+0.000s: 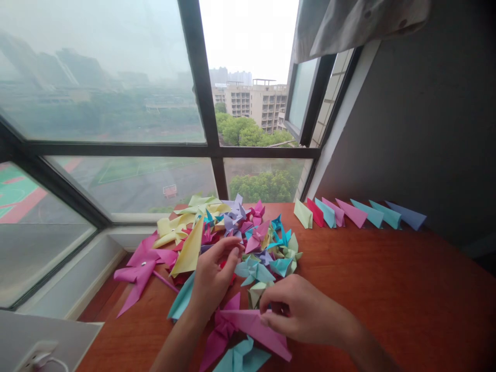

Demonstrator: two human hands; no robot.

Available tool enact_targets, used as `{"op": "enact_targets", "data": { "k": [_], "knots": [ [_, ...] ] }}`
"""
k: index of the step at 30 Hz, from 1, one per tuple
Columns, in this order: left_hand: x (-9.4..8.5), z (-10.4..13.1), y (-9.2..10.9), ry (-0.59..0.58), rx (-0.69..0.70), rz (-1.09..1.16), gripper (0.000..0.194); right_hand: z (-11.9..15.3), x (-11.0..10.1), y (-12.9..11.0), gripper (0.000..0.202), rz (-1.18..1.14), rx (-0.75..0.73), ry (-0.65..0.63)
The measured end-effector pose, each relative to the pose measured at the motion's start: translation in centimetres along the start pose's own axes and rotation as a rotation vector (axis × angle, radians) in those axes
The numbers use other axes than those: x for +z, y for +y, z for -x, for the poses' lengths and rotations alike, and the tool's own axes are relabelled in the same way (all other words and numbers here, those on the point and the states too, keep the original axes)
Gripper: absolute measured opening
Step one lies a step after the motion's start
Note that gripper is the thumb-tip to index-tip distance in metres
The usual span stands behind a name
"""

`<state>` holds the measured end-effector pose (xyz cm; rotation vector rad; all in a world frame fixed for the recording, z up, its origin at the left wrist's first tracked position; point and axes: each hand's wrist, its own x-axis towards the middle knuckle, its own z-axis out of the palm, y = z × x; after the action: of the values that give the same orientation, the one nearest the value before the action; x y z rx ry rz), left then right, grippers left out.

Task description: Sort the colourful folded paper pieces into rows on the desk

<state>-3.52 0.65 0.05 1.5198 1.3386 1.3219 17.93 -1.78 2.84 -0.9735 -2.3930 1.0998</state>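
A heap of folded paper stars and pinwheels in many colours lies on the brown table (349, 289). Over its left part is my left hand (217, 271), fingers curled and thumb near the fingertips; whether anything is between them is hidden. A yellow folded piece (189, 250) stands just left of it. My right hand (296, 310) pinches a pink folded paper (259, 328) by its upper edge, near the front of the heap. Below the pink paper sit a magenta pinwheel (225, 328) and a light blue folded piece (242, 357).
Several folded paper planes stand in a row at the back right, starting with a pale green one (303, 214). A large magenta pinwheel (141, 266) overhangs the table's left edge. Windows (212, 150) rise behind; a wall socket (39, 357) shows at lower left.
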Motion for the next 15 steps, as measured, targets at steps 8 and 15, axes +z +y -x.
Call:
{"op": "enact_targets", "data": {
  "k": [8,15],
  "knots": [
    [0.1,0.1,0.4,-0.005,0.048,-0.138,0.021,-0.9,3.0,1.0,0.008,0.185,0.110,0.041],
    [-0.2,0.0,0.4,-0.002,0.072,-0.152,0.020,-1.0,3.4,1.2,0.007,0.137,0.111,0.029]
  ]
}}
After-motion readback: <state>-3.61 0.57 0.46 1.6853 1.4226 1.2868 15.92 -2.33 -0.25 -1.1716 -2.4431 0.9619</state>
